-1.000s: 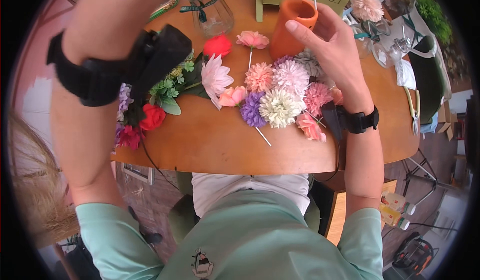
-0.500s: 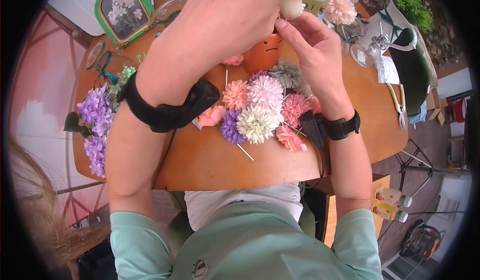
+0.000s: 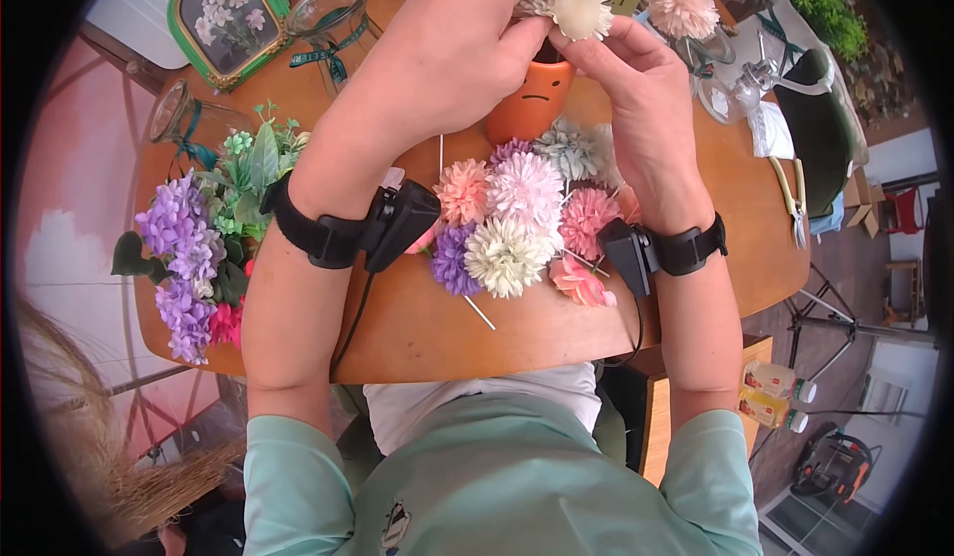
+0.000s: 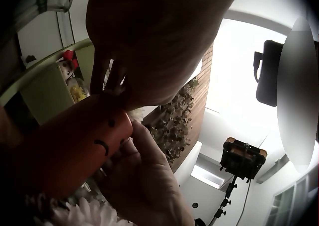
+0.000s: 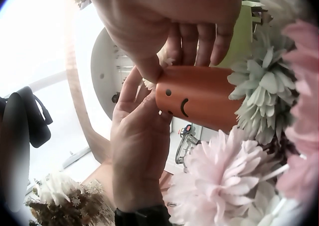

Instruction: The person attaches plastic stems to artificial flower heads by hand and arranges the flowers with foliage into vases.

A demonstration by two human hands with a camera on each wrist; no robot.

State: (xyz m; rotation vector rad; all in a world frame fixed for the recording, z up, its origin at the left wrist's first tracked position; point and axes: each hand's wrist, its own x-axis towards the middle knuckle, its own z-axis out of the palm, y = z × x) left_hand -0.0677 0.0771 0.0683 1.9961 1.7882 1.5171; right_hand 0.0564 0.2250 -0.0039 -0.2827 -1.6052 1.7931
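Both hands meet just above the orange pot (image 3: 532,99), which stands on the table (image 3: 417,317) behind the heap of flowers (image 3: 517,218). The left hand (image 3: 452,49) and the right hand (image 3: 636,79) pinch a cream flower (image 3: 581,7) over the pot's mouth.

Framed flower picture (image 3: 221,17), glass vase (image 3: 340,19), purple bouquet (image 3: 189,253), pliers (image 3: 793,193), wooden table (image 3: 556,327)
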